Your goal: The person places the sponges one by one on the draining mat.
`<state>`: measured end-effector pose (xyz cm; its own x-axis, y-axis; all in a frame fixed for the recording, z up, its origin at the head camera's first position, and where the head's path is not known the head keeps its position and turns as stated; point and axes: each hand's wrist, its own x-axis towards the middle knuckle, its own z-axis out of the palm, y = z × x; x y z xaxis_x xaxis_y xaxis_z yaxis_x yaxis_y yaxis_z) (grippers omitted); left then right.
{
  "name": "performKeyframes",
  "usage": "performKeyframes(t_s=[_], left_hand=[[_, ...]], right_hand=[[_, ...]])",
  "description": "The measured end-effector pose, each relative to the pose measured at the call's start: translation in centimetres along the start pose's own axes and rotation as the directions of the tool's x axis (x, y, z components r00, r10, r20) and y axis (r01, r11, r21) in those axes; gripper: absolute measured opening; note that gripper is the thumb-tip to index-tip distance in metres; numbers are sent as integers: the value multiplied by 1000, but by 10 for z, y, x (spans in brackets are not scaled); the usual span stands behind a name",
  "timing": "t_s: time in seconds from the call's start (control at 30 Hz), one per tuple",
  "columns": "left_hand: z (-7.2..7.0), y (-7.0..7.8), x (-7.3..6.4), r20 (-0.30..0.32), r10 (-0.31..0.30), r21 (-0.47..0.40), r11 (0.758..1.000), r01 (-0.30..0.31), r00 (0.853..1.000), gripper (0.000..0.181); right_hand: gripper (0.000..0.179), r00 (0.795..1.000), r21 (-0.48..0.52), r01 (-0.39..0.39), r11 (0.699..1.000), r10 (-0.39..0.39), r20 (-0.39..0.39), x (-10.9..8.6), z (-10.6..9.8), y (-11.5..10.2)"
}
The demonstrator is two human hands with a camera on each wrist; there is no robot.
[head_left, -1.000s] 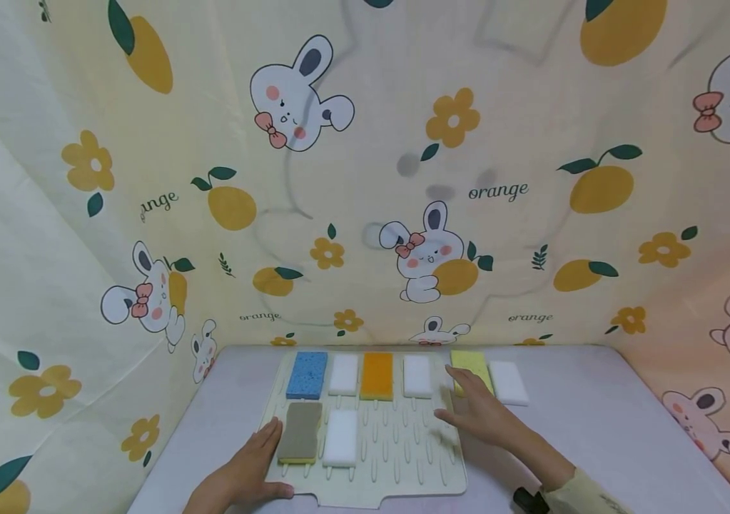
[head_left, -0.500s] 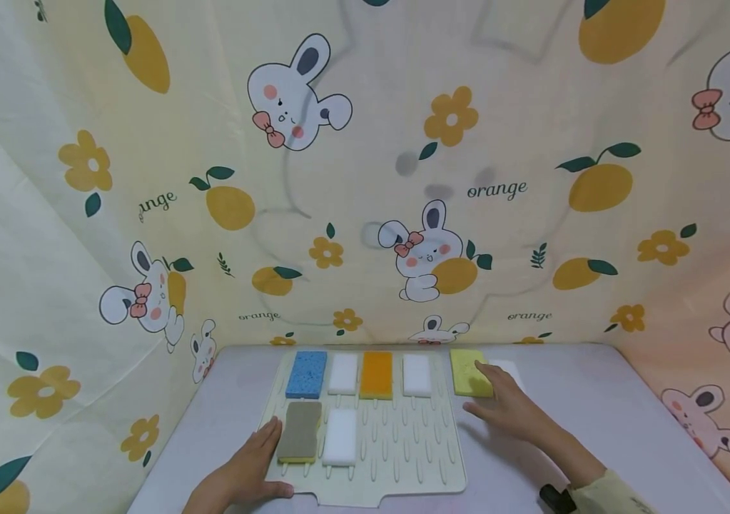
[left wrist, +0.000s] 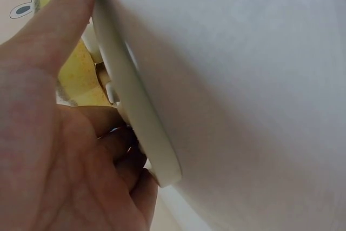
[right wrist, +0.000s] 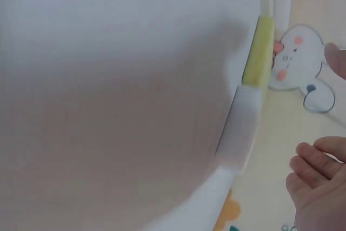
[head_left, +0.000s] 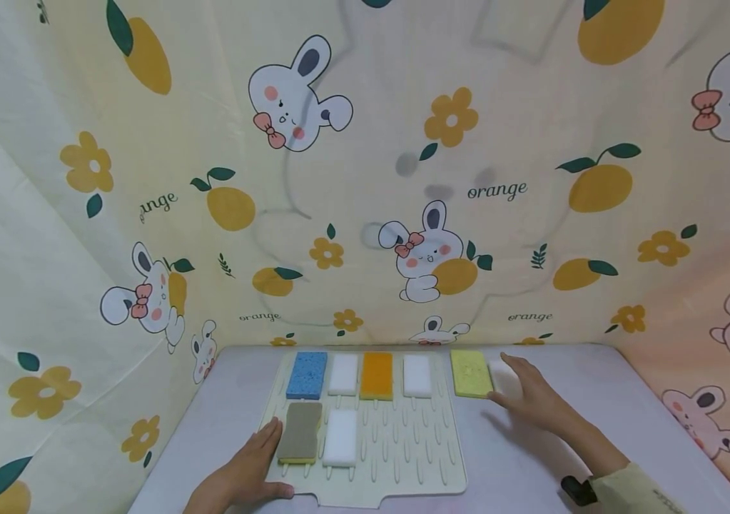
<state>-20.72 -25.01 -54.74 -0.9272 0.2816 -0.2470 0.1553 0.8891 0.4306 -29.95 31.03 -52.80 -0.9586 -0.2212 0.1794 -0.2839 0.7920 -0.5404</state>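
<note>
A cream ridged drain board lies on the table, with several sponges on its back and left parts. My left hand holds its near left corner, thumb at the front edge and fingers along the left side. A grey-and-yellow sponge sits next to those fingertips. To the right of the board, a yellow-green sponge and a white sponge lie side by side. Over the white one hovers my right hand, its thumb and fingers spread apart, partly hiding it. The right wrist view shows a gap between hand and white sponge.
On the board, the back row has a blue sponge, a white sponge, an orange sponge and another white one. A second white sponge is in the front row. A printed rabbit-and-orange curtain hangs behind the table.
My right hand has moved right, from beside the board past the yellow-green sponge to above the white one. The left hand and the board have stayed put.
</note>
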Motion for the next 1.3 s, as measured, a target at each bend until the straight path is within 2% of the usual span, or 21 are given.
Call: performKeyframes(t_s=[0.3, 0.63, 1.0, 1.3], left_hand=[[0, -1, 0, -9, -7, -1, 1000, 7, 1000, 125], [1, -2, 0, -20, 7, 8, 1000, -7, 1000, 124], [3, -4, 1, -22, 21, 3, 1000, -20, 1000, 125], [7, -13, 3, -38, 65, -13, 998, -65, 997, 130]], right_hand=[[107, 998, -42, -59, 997, 61, 35, 4, -12, 13], [109, 997, -45, -1, 999, 5, 79, 11, -20, 26], [115, 981, -66, 41, 997, -27, 192, 20, -18, 43], [118, 962, -99, 10, 995, 18, 271, 28, -18, 49]])
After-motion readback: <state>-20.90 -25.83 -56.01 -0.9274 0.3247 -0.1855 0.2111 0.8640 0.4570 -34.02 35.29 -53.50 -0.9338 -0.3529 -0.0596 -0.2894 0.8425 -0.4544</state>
